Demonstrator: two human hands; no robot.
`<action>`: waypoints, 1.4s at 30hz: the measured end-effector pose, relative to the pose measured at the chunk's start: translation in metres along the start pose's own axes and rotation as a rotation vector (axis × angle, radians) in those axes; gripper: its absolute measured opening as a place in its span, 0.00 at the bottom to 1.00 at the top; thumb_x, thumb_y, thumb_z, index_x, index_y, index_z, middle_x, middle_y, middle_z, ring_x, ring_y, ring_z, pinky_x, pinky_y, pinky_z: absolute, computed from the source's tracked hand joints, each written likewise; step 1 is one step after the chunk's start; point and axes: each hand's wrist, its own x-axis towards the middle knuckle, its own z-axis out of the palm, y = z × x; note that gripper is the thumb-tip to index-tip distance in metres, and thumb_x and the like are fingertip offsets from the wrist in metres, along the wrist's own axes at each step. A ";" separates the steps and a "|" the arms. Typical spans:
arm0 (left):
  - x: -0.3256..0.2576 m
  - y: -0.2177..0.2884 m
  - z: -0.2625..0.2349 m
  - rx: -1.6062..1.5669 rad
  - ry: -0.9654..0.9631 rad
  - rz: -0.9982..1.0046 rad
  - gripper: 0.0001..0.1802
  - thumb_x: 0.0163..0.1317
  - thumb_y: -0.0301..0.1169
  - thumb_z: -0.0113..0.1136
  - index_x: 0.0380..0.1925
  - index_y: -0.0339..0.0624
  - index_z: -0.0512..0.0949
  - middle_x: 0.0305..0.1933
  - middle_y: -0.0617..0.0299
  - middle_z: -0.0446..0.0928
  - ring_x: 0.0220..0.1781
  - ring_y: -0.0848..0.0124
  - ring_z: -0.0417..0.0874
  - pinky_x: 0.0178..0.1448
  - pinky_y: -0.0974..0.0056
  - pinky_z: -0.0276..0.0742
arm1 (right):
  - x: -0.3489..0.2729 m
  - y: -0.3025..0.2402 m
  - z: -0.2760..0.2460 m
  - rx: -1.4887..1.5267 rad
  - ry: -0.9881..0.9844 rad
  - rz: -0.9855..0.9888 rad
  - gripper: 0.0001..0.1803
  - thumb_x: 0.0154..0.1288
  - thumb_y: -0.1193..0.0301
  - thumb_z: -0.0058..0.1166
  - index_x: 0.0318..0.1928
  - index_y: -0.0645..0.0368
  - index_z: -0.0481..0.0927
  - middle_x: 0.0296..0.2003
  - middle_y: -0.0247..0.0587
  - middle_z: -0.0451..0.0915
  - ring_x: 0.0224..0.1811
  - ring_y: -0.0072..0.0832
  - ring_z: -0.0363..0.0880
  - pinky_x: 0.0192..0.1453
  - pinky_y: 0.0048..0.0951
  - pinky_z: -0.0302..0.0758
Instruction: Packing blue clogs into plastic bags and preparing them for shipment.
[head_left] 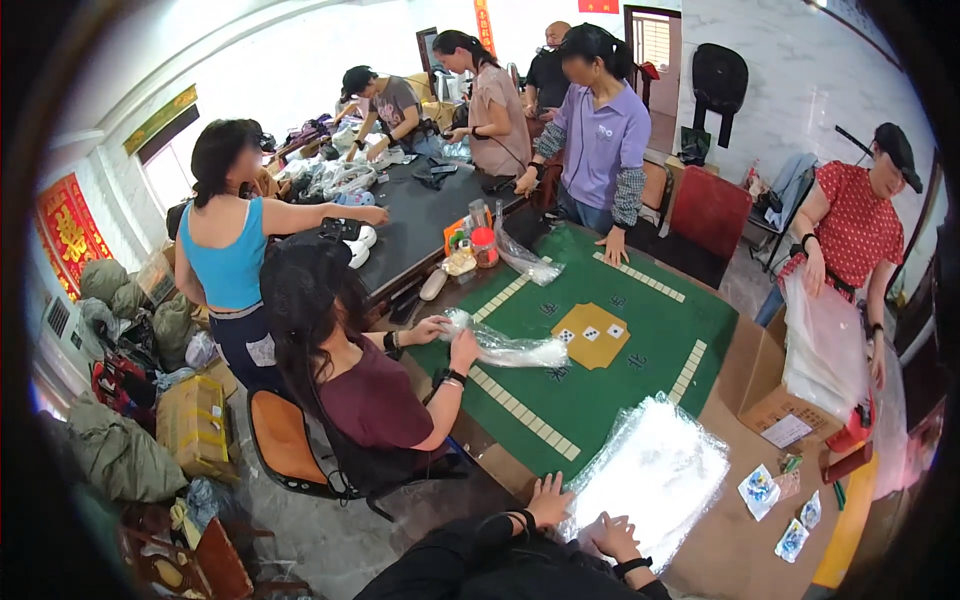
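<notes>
A stack of shiny clear plastic bags [650, 480] lies flat at the near edge of the green mat, in front of me. My left hand [548, 502] rests beside its left edge, fingers spread and fingertips at the plastic. On the lower part of the stack lies my right hand [615, 538], its fingers apart and slightly bent. Neither hand grips anything that I can see. How many bags are in the stack I cannot tell.
The green mahjong mat [520, 400] carries rows of tiles. At left, a seated co-worker handles a clear plastic bag [520, 352]. A person in purple leans on the far side. At right, a person in red handles plastic sheets over a cardboard box [795, 405]. Small blue-and-white packets [760, 492] lie nearby.
</notes>
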 end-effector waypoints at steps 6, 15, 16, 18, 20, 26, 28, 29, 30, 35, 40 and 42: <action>0.024 -0.011 0.010 -0.445 -0.008 -0.101 0.50 0.49 0.47 0.64 0.66 0.44 0.47 0.66 0.37 0.50 0.63 0.39 0.59 0.58 0.41 0.64 | 0.024 0.002 0.000 0.020 -0.074 0.068 0.39 0.52 0.49 0.55 0.65 0.35 0.56 0.66 0.66 0.40 0.65 0.67 0.47 0.58 0.71 0.54; 0.052 -0.031 0.036 -0.698 -0.081 -0.136 0.34 0.51 0.50 0.60 0.51 0.37 0.65 0.51 0.44 0.73 0.54 0.50 0.74 0.53 0.51 0.69 | 0.047 0.021 0.014 -0.022 -0.050 -0.218 0.41 0.53 0.50 0.51 0.66 0.47 0.57 0.60 0.76 0.55 0.64 0.68 0.48 0.63 0.53 0.58; 0.053 -0.029 0.034 -0.714 -0.069 -0.146 0.34 0.51 0.50 0.60 0.51 0.37 0.65 0.51 0.44 0.73 0.54 0.50 0.74 0.53 0.51 0.69 | 0.048 0.023 0.016 0.010 -0.036 -0.208 0.41 0.53 0.50 0.51 0.66 0.49 0.57 0.59 0.77 0.55 0.64 0.67 0.48 0.63 0.53 0.58; 0.055 -0.020 0.027 -0.640 -0.186 -0.109 0.35 0.50 0.50 0.60 0.51 0.36 0.66 0.52 0.43 0.73 0.54 0.50 0.74 0.54 0.51 0.68 | 0.050 0.027 0.021 0.074 0.031 -0.218 0.41 0.52 0.50 0.53 0.65 0.52 0.59 0.58 0.77 0.57 0.63 0.65 0.53 0.63 0.54 0.57; 0.048 -0.004 0.013 -0.533 -0.209 -0.141 0.33 0.48 0.48 0.60 0.51 0.39 0.69 0.52 0.44 0.73 0.54 0.48 0.73 0.54 0.48 0.68 | 0.056 0.035 0.024 0.080 0.036 -0.274 0.41 0.51 0.51 0.54 0.64 0.53 0.60 0.56 0.77 0.58 0.60 0.65 0.56 0.63 0.54 0.57; 0.062 0.003 0.059 -0.724 0.017 -0.015 0.33 0.47 0.41 0.61 0.49 0.29 0.67 0.47 0.39 0.73 0.51 0.48 0.74 0.54 0.53 0.69 | 0.059 0.038 0.009 -0.021 -0.008 -0.407 0.42 0.51 0.58 0.57 0.61 0.70 0.59 0.57 0.67 0.63 0.58 0.57 0.64 0.62 0.44 0.63; 0.069 0.003 0.055 -0.794 -0.067 0.031 0.33 0.45 0.37 0.63 0.49 0.27 0.68 0.47 0.38 0.73 0.49 0.49 0.75 0.51 0.55 0.71 | 0.041 0.028 -0.002 0.041 0.004 -0.381 0.38 0.54 0.60 0.54 0.62 0.68 0.59 0.54 0.71 0.63 0.57 0.59 0.64 0.61 0.45 0.63; 0.067 0.003 0.047 -0.794 -0.050 0.019 0.33 0.45 0.37 0.63 0.49 0.27 0.68 0.47 0.38 0.73 0.49 0.49 0.75 0.51 0.55 0.71 | 0.033 0.023 -0.007 0.111 0.026 -0.340 0.35 0.56 0.63 0.50 0.62 0.65 0.59 0.52 0.75 0.64 0.56 0.61 0.64 0.60 0.46 0.63; 0.065 0.005 0.044 -0.804 -0.110 -0.013 0.33 0.43 0.36 0.63 0.48 0.27 0.69 0.46 0.38 0.73 0.49 0.50 0.75 0.51 0.56 0.71 | 0.023 0.008 -0.024 0.132 -0.095 -0.332 0.35 0.57 0.64 0.50 0.63 0.64 0.58 0.53 0.72 0.64 0.56 0.60 0.64 0.59 0.44 0.65; 0.065 0.008 0.051 -0.842 -0.090 -0.009 0.17 0.40 0.32 0.62 0.32 0.32 0.78 0.31 0.46 0.80 0.33 0.57 0.80 0.39 0.56 0.74 | 0.049 0.047 0.003 0.096 0.013 -0.331 0.36 0.58 0.63 0.50 0.64 0.63 0.56 0.55 0.68 0.64 0.57 0.57 0.64 0.59 0.42 0.65; 0.070 -0.004 0.068 -0.896 -0.064 -0.060 0.16 0.40 0.29 0.60 0.32 0.34 0.79 0.27 0.49 0.80 0.28 0.61 0.81 0.33 0.58 0.74 | 0.045 0.057 0.017 0.310 0.129 -0.391 0.43 0.53 0.58 0.57 0.64 0.67 0.55 0.55 0.61 0.68 0.60 0.55 0.62 0.62 0.40 0.63; 0.056 -0.009 0.050 -0.794 -0.026 -0.132 0.18 0.42 0.28 0.61 0.37 0.35 0.78 0.29 0.48 0.80 0.31 0.60 0.81 0.35 0.58 0.75 | 0.044 0.049 0.003 0.328 0.096 -0.296 0.42 0.53 0.58 0.56 0.65 0.64 0.55 0.55 0.60 0.67 0.61 0.51 0.63 0.61 0.39 0.65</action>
